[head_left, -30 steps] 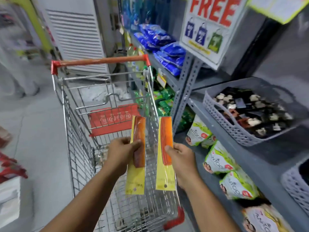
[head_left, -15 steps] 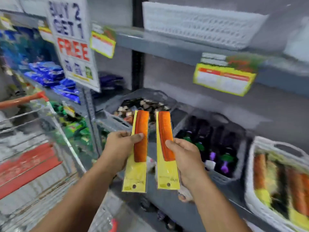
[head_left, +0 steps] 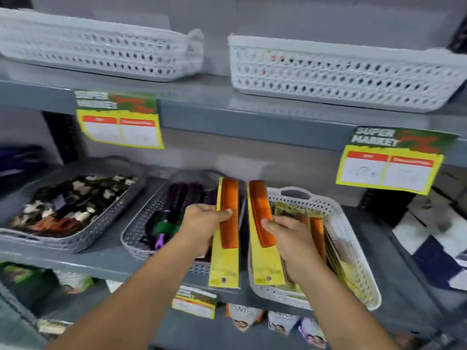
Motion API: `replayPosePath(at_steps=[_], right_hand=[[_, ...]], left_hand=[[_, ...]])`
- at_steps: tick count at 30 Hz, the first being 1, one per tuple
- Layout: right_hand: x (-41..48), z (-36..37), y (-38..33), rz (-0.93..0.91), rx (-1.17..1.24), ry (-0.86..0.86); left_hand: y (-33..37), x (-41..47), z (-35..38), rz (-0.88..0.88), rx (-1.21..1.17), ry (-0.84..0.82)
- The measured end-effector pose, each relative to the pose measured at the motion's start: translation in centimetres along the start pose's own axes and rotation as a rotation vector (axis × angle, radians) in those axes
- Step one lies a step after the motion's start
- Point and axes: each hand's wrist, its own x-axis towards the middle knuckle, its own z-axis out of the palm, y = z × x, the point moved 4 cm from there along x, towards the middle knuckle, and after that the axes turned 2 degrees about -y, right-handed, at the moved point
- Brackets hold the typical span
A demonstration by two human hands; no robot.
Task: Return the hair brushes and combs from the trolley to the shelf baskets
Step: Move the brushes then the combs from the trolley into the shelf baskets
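My left hand grips an orange comb on a yellow card, held upright over the right side of a grey basket of dark and purple hair brushes. My right hand grips a second orange comb on a yellow card over the left part of a white basket that holds more carded orange combs. Both baskets stand on the middle grey shelf. The trolley is out of view.
A grey basket of hair clips stands at the left of the same shelf. Two white baskets rest on the shelf above. Yellow price tags hang from the upper shelf's edge. Packets sit on the shelf below.
The view has swung right from the trolley to the shelf. Both hands, each still holding a carded comb, now hover over the brush basket and the comb basket.
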Motion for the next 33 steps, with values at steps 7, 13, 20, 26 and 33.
replayPosePath(at_steps=[7, 13, 20, 26, 33], right_hand=[[4.5, -6.7, 2.4, -0.042, -0.211, 0.076], [6.1, -8.2, 4.4, -0.011, -0.355, 0.08], [6.8, -7.7, 5.3, 0.0, -0.441, 0.098], [6.4, -7.3, 5.3, -0.009, -0.564, 0.091], [5.6, -6.4, 4.7, 0.024, -0.852, 0.038]], left_hand=[[-3.2, 5.5, 8.9, 0.029, 0.305, 0.023], [-3.9, 5.7, 11.3, 0.025, 0.731, 0.088], [-4.4, 6.3, 11.7, 0.025, 0.883, 0.12], [-4.6, 6.2, 12.1, 0.004, 0.97, 0.103], [-5.0, 6.1, 12.7, 0.023, 1.133, 0.026]])
